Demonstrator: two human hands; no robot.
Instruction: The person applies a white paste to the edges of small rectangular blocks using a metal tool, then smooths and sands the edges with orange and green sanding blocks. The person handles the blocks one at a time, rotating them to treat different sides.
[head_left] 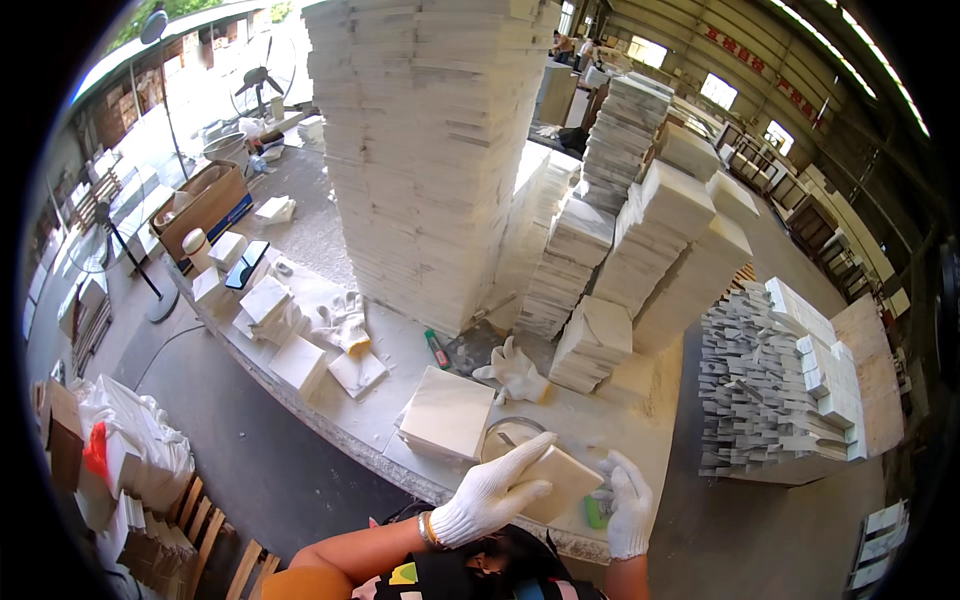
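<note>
Our dark clothes with bright patches (435, 578) lie nearest, at the near edge. Just past them, our two gloved hands are at one pale, flat tile (566, 482). It is at the near side of the table (405, 342), to the right of a short pile of tiles (447, 412), and it looks tipped. Our left hand (492, 494) lies over the left side of the tile. Its thumb is apart from its other fingers, and we cannot tell if they squeeze. Our right hand (627, 506) is bent by the right edge. Its fingers curl, but we cannot tell if they touch the tile.

To do this well, we should hold the tile by its sides, with both hands. We press softly, as the corners may chip. We mind the small green block (595, 513) just beside our right hand. If we set the tile down, we go slow and flat, and let no fingers get stuck under it.
</note>
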